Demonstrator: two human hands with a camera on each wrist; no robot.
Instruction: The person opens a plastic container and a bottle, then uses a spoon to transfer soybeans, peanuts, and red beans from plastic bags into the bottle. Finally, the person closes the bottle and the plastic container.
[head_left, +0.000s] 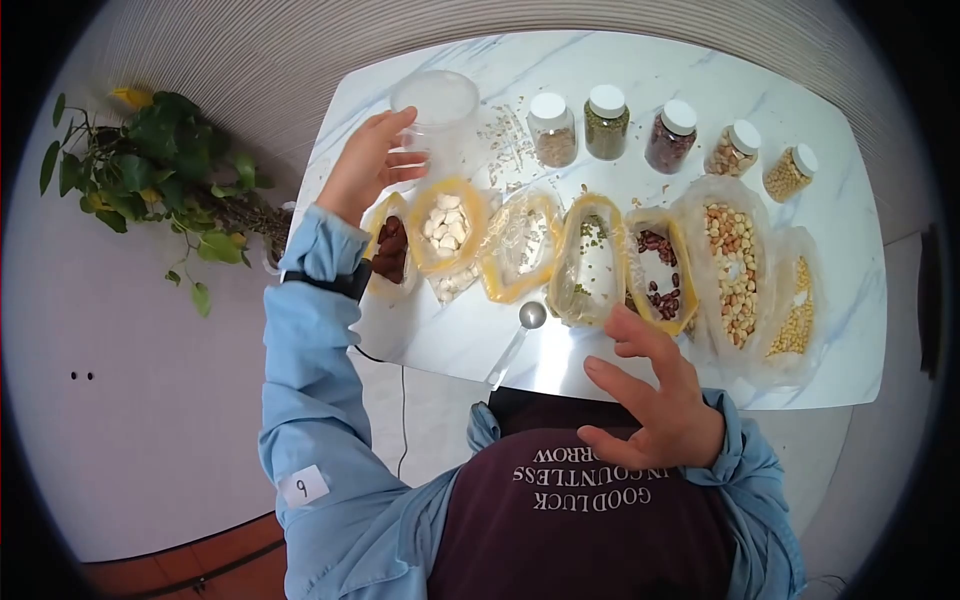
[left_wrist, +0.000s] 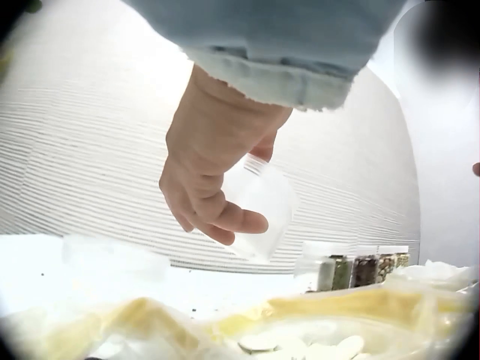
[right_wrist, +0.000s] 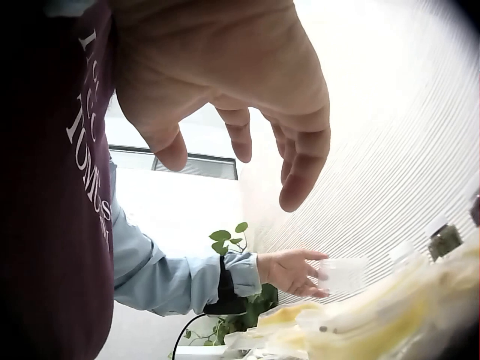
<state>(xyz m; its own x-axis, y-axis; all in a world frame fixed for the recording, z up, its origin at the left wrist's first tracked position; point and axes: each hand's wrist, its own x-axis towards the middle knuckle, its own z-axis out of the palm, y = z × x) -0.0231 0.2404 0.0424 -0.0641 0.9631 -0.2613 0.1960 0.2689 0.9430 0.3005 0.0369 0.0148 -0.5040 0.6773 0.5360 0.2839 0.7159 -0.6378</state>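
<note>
My left hand (head_left: pixel 368 165) holds a clear plastic container (left_wrist: pixel 271 214) above the far left of the table, thumb on one side and fingers on the other. A wide, clear round tub (head_left: pixel 435 98) stands just beyond it. Under the left wrist lie an open bag of dark brown pieces (head_left: pixel 390 250) and a bag of white chunks (head_left: pixel 445 222). Empty, with fingers spread, my right hand (head_left: pixel 655 405) hovers at the near edge. A bag of dark red beans (head_left: pixel 662 300) and a metal spoon (head_left: pixel 532 316) are nearest to it.
More open bags stand in the row: a mostly bare one (head_left: pixel 525 245), green beans (head_left: pixel 590 235), peanuts (head_left: pixel 735 270) and yellow kernels (head_left: pixel 795 320). Several white-lidded jars (head_left: pixel 606 122) line the back. Crumbs (head_left: pixel 505 140) are scattered by the jars; a potted plant (head_left: pixel 165 155) stands left.
</note>
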